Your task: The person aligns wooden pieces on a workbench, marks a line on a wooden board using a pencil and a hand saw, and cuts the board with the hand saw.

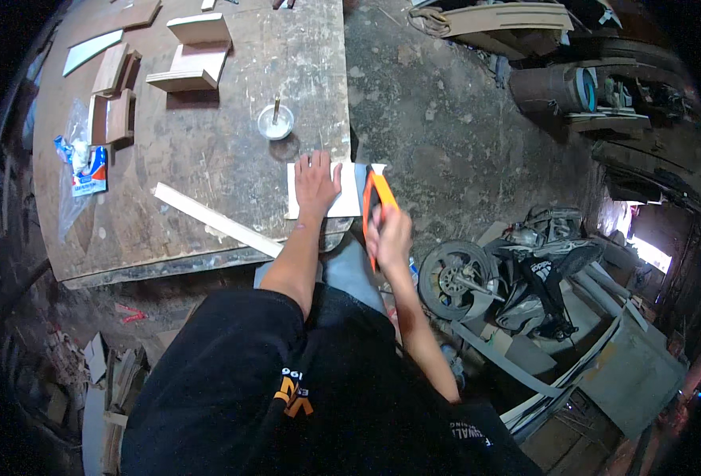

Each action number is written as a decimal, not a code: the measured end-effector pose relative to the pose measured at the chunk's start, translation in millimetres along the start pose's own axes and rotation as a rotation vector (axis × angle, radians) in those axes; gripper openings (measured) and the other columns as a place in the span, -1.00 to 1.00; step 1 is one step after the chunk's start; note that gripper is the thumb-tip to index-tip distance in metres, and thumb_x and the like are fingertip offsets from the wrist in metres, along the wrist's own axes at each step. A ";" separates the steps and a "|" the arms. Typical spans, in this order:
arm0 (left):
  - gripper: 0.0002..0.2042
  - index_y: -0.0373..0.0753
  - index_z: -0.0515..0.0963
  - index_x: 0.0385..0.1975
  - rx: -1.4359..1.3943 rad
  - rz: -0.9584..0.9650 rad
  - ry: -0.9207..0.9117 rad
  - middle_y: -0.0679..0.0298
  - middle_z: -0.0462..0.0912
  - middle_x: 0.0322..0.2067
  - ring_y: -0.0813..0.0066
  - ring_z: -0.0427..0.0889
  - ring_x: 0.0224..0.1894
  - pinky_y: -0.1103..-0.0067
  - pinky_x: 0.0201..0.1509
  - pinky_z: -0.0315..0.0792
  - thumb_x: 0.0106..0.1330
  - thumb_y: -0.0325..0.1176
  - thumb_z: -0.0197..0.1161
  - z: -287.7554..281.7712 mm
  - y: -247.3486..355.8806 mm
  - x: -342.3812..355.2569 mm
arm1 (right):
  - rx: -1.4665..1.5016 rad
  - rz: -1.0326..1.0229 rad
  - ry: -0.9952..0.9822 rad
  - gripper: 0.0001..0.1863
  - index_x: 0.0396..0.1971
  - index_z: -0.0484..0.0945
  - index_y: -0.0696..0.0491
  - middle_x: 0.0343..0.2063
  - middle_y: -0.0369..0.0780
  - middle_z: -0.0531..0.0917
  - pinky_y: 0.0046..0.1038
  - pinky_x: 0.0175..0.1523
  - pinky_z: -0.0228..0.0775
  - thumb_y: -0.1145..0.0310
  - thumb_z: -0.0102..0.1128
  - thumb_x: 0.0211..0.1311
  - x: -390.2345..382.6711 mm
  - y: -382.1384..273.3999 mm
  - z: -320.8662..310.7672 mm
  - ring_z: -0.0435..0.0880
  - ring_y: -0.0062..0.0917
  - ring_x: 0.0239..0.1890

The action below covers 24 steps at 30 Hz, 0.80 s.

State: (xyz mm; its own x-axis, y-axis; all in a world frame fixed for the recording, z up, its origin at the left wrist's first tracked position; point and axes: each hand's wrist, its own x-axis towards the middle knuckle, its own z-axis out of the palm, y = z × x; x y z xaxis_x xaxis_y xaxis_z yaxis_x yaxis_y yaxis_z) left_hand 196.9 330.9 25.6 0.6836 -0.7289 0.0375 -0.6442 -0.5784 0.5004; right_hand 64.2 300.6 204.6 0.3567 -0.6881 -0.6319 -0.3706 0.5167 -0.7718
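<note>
My left hand (314, 186) lies flat on a white board (345, 190) at the table's right edge, its fingers stretched out. My right hand (391, 236) is closed around an orange-framed hand saw (381, 190), which stands at the board's overhanging right end. The blade is hard to make out, and how deep it sits in the board cannot be seen. Beyond my left hand is a small clear cup (276, 125) of white paste with a stick upright in it. A long pale wood strip (215, 220) lies left of my left forearm.
On the wooden table (231, 159) stand a U-shaped wood piece (195, 59), several small wood parts (112, 119) and a blue-white packet (88, 170) on clear plastic. A motorcycle wheel (455, 279) and stacked scrap (541, 278) lie on the floor to the right. Wood offcuts (116, 389) lie lower left.
</note>
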 end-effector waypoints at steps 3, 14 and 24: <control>-0.69 -0.25 0.46 -0.29 0.004 -0.014 -0.036 0.08 0.49 -0.23 0.06 0.44 -0.05 0.24 0.11 0.30 0.30 -0.08 0.17 -2.7 -3.7 -5.5 | -0.095 0.007 -0.021 -0.58 -0.59 0.31 0.06 -0.82 -0.36 0.28 -0.53 -0.72 -0.03 0.12 -0.18 0.44 -11.7 -13.7 14.3 0.19 -0.67 -0.84; -0.70 -0.24 0.47 -0.25 0.029 0.011 0.032 0.12 0.48 -0.25 0.11 0.45 -0.08 0.27 0.07 0.31 0.27 -0.11 0.20 1.3 -2.5 -6.5 | -0.639 -0.427 0.130 -0.72 -0.49 0.40 0.11 -0.61 -0.21 0.46 -0.39 -0.50 0.28 0.25 0.02 0.39 -16.8 53.7 -10.8 0.47 -0.45 -0.58; -0.69 -0.26 0.47 -0.23 0.042 0.002 0.033 0.09 0.50 -0.20 0.07 0.45 -0.04 0.25 0.11 0.32 0.29 -0.11 0.20 2.3 -5.6 -12.3 | -0.557 -0.848 0.142 -0.52 -0.49 0.35 0.05 -0.80 -0.36 0.32 -0.58 -0.73 0.00 -0.08 -0.15 0.44 0.2 17.4 8.9 0.21 -0.68 -0.84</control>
State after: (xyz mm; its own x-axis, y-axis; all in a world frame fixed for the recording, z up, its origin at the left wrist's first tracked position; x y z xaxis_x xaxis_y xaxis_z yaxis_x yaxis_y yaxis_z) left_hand 191.3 342.2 20.4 0.6931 -0.7177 0.0672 -0.6587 -0.5928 0.4634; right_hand 65.5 314.0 190.4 0.5953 -0.7895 0.1491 -0.4023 -0.4535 -0.7953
